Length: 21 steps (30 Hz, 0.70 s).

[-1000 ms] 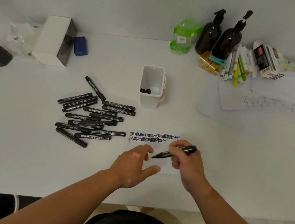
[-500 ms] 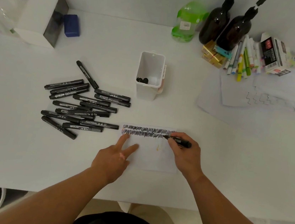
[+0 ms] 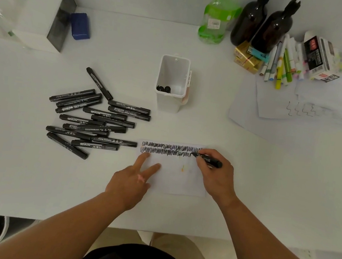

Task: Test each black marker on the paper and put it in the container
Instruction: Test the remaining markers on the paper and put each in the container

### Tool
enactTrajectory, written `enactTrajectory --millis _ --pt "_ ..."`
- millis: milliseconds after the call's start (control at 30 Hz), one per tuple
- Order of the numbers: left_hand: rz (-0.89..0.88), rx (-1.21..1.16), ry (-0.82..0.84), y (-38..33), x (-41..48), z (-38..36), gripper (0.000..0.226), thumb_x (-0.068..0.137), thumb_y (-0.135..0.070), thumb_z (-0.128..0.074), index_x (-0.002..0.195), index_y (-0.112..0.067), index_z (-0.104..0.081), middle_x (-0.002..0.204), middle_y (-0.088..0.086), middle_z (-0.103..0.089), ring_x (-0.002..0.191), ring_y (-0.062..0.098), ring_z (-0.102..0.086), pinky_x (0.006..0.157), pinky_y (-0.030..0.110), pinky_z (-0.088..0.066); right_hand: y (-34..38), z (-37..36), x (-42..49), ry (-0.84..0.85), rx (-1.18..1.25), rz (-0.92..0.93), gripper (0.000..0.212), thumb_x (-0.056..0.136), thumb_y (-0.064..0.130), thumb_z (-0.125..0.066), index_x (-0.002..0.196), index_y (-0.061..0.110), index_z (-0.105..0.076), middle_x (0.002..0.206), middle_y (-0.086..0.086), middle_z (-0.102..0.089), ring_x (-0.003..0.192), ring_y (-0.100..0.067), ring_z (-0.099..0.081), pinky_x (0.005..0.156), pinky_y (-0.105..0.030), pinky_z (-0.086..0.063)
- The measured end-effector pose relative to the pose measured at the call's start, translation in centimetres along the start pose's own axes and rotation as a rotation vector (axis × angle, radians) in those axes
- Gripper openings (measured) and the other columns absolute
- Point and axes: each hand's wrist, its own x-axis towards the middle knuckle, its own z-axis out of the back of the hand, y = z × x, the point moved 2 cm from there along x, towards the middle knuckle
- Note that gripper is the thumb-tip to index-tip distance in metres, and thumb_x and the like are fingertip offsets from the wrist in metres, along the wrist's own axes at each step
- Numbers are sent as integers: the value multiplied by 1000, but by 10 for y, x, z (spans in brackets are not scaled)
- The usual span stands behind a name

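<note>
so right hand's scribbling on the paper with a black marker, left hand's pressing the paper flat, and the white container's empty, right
Not empty: the head view shows two black marker ends inside the white container. The right hand does scribble with the black marker, and the left hand presses the paper.

White table [image 3: 278,175] w/ paper [image 3: 172,179]; black markers [image 3: 103,113]; container [image 3: 169,104]; bottles [image 3: 249,20].

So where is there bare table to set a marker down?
Bare table lies right of the right hand and its marker, in front of the loose sheets; also between the container and those sheets, and in front of the marker pile, left of the left hand. Crowded: the pile itself and the back right corner with bottles and coloured pens.
</note>
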Motion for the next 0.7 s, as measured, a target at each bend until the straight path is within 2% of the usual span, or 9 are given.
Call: enactTrajectory --millis 267,500,700 --pt "5 -22 16 -1 0 1 62 99 -41 -49 151 -50 -15 163 -9 7 106 19 -61 84 35 -54 3 0 -2 -9 10 -35 16 89 7 -75 91 23 -74 82 20 -74 75 3 -68 69 -9 -49" --pt "-2 -39 14 -1 0 3 62 99 -41 -50 151 -49 -17 163 -9 6 108 20 -60 87 36 -54 6 2 -3 -18 20 -94 11 90 9 -74 92 20 -74 83 6 -74 77 -15 -73 81 -33 -60" --pt "-14 -40 56 -3 -1 9 63 99 -40 -51 151 -49 -16 162 -8 7 110 19 -60 90 34 -53 15 6 0 9 -57 -140 15 85 16 -75 81 30 -74 72 12 -72 64 -13 -67 69 -29 -53"
